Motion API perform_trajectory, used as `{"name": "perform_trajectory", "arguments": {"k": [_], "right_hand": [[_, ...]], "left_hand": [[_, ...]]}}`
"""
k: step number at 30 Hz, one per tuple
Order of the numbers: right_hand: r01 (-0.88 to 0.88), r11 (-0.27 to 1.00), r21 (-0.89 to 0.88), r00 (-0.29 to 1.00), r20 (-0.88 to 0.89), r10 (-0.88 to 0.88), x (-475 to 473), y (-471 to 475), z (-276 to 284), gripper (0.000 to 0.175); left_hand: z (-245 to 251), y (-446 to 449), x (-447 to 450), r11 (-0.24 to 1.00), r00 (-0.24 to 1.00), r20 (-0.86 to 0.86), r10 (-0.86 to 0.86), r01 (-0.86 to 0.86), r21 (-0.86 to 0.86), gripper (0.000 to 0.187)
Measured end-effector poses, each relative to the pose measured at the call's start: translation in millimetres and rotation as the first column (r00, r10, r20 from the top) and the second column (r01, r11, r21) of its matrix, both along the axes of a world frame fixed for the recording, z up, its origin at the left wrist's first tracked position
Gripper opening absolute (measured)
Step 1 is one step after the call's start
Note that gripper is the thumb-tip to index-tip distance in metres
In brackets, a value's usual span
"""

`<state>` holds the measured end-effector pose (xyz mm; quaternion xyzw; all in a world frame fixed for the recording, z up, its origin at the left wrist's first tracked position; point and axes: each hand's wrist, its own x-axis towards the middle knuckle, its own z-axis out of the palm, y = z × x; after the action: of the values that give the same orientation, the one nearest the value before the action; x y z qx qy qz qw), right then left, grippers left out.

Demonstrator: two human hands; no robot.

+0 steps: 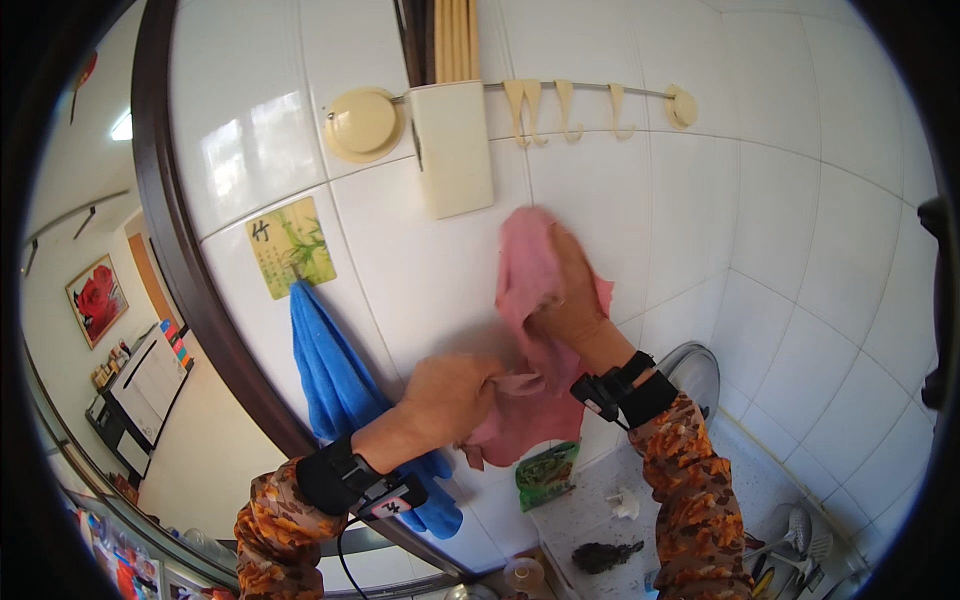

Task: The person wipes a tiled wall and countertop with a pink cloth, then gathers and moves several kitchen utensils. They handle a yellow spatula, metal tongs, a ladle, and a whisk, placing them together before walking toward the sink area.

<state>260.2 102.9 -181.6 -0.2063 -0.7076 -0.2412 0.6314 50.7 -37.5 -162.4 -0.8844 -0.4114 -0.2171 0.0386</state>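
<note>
A pink cloth (525,255) is held in both of my hands in front of the white tiled wall (427,277). My right hand (574,292) presses its upper part toward the tiles, palm side hidden. Lower and to the left, my left hand (450,390) is closed on a fold of the same cloth, whose loose part hangs beneath. A rail with cream hooks (566,112) and a white holder (454,150) with chopsticks (456,41) are mounted above. A blue towel (330,367) hangs left of my left hand from a hook on a bamboo-picture plate (292,244).
Below are a speckled countertop (592,517), a green plastic packet (547,474), a dark clump (606,556) and a crumpled white scrap (624,504). A round metal lid (694,375) leans at the right wall, with slotted utensils (799,532) lower right. A dark door frame (217,300) stands left.
</note>
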Motion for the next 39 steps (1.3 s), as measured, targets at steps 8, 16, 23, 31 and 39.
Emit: {"name": "perform_trajectory", "arguments": {"k": [8,16,23,31,39], "right_hand": [[0.229,0.939,0.258,0.973,-0.092,-0.212,-32,-38,95,0.059],[-0.137,0.949,0.285,0.98,-0.102,0.172,-72,-62,104,0.056],[0.035,0.931,0.364,0.998,0.031,-0.05,-56,-55,107,0.06],[0.091,0.911,0.403,0.979,0.131,-0.156,-56,-60,87,0.069],[-0.085,0.991,0.107,0.996,0.001,0.085,-70,-62,89,0.082]], "left_hand": [[44,4,-13,0.953,0.585,0.78,-0.222,-0.038,0.299,0.023],[82,31,-12,0.806,0.8,0.505,-0.325,-0.046,0.591,0.058],[80,44,-10,0.837,0.774,0.564,-0.289,-0.082,0.541,0.061],[72,49,-10,0.793,0.774,0.543,-0.327,-0.088,0.602,0.062],[70,52,-12,0.781,0.752,0.536,-0.383,-0.046,0.623,0.059]]}}
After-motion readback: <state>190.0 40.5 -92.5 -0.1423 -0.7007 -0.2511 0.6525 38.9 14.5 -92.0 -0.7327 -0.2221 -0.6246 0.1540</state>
